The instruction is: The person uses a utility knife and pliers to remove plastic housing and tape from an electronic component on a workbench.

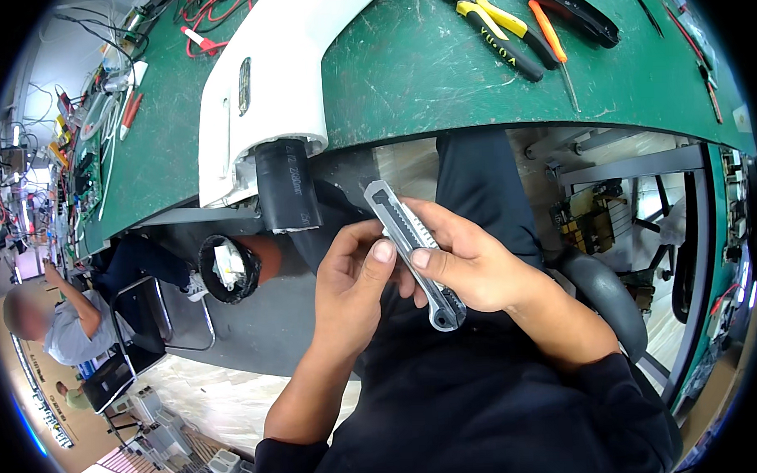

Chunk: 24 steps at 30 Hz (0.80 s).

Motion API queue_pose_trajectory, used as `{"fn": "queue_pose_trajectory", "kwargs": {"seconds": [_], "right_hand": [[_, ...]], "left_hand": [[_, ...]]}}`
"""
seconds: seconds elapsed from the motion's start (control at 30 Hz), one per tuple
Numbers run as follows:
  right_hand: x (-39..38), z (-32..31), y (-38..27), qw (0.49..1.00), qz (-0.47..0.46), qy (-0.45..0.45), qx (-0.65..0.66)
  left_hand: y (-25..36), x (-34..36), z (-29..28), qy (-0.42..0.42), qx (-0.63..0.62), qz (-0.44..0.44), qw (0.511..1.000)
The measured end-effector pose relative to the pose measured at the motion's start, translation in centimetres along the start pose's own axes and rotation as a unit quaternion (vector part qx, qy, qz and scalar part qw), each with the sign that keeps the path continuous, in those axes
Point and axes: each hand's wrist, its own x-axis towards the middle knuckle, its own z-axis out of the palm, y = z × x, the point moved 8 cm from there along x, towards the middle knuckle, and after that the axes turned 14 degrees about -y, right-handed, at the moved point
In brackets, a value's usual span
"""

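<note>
Over my lap I hold a grey and black utility knife (408, 248), tilted with its upper end toward the table. My right hand (471, 258) is closed round its right side, thumb lying on the body. From the left, my left hand (355, 275) pinches the same knife, thumb tip against its edge. I cannot tell whether any blade sticks out. Beyond my left hand, a white curved plastic housing (265, 82) lies on the green table, and a black-wrapped cylindrical pack (289, 185) juts from its open end past the table edge.
On the green table (390, 94) lie yellow-black pliers (501, 40), an orange-handled screwdriver (551, 34), a black shell-like case (575, 11) and red wires (212, 9). Below stands a lined waste bin (230, 271). Another person (81, 318) sits at the far left.
</note>
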Motion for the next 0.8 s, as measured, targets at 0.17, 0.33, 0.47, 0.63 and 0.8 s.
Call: {"fn": "queue_pose_trajectory", "kwargs": {"seconds": [0.17, 0.33, 0.47, 0.63, 0.8], "right_hand": [[-0.2, -0.2, 0.4, 0.999, 0.040, 0.001, -0.024], [-0.1, 0.2, 0.0, 0.996, 0.066, -0.023, 0.055], [-1.0, -0.2, 0.5, 0.993, 0.050, -0.052, 0.097], [-1.8, -0.6, 0.6, 0.994, 0.075, -0.019, 0.077], [-1.8, -0.7, 0.5, 0.996, 0.060, -0.012, 0.070]], "left_hand": [[-0.9, 0.5, -0.6, 0.007, -0.046, 0.016, 0.999], [-0.4, 0.7, -1.3, 0.055, -0.038, 0.019, 0.998], [-0.1, 1.2, -1.7, 0.088, -0.053, 0.032, 0.994], [-0.2, 1.7, -1.6, 0.092, -0.046, 0.037, 0.994], [-0.3, 1.8, -1.8, 0.090, -0.046, 0.039, 0.994]]}}
